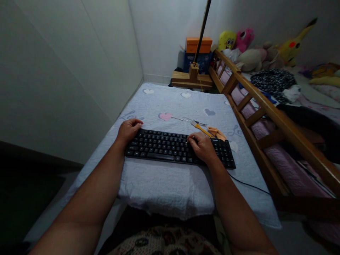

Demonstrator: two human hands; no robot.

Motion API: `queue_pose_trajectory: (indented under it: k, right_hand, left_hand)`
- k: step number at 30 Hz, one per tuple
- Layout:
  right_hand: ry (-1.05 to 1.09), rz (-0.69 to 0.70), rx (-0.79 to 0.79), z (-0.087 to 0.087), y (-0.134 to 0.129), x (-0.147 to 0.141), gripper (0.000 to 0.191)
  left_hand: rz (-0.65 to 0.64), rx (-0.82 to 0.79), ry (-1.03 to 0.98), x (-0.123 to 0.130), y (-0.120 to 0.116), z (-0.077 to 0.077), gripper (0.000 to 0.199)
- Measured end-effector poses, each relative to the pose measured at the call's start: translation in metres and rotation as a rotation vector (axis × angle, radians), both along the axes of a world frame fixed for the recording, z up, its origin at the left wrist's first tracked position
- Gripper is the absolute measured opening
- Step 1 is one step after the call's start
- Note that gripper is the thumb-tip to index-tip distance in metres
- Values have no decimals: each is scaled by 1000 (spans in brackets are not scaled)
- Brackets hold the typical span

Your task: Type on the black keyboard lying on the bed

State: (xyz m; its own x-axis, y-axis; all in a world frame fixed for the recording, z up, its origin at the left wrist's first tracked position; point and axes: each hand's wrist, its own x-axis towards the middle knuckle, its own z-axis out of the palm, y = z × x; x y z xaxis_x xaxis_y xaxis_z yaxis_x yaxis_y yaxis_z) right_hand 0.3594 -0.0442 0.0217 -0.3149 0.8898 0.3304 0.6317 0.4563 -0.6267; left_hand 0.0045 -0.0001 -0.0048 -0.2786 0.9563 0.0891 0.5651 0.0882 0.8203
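A black keyboard (159, 145) lies flat across the cloth-covered table. My left hand (129, 130) is closed around its far left corner, fingers curled together. Over the keys right of the middle is my right hand (202, 146), with thumb and fingertips pressed together close to the keys. Whatever sits in that pinch is too small to make out. Just behind the keyboard lie a yellow-handled brush (203, 130), a crumpled orange cloth (216, 133) and a thin metal tool (177, 118). The keyboard's cable (248, 184) runs off to the right.
A pale blue quilted cloth (164, 180) with hearts covers the table. Along the right runs a wooden bed rail (255, 94), with plush toys (249, 58) and clothes beyond it. A wooden stand (191, 78) and an orange box (198, 45) are at the back. A pale wall panel borders the left.
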Motion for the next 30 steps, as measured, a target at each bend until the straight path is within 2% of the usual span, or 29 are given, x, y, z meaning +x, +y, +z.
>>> queue_pose_trajectory:
  k: [30]
  right_hand:
    - [-1,-34,13,1,2,8,16]
  left_hand:
    - [7,-5,-11,0,0,-1,30]
